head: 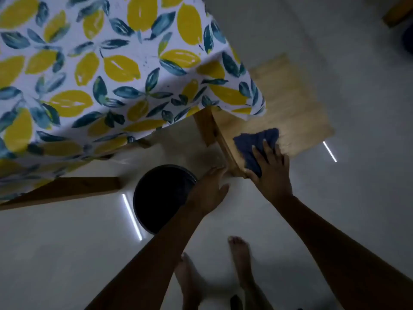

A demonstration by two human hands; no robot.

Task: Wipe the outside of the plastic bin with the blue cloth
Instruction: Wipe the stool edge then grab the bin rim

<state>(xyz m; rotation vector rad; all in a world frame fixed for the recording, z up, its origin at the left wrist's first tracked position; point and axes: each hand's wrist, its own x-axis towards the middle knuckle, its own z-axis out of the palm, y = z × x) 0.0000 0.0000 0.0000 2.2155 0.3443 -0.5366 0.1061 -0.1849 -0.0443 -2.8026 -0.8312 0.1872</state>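
Blue cloth (245,140) lies on the wooden stool (290,104), pressed flat under the right hand (271,173), fingers spread; the left hand (209,189), fingers straight and together, reaches the stool's near corner; the dark plastic bin (156,198) stands on the floor at eight o'clock from the cloth.

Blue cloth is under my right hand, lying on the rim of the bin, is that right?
Not quite. The cloth is under the right hand, but it lies on the wooden stool, not the rim of the bin. The head view shows this.
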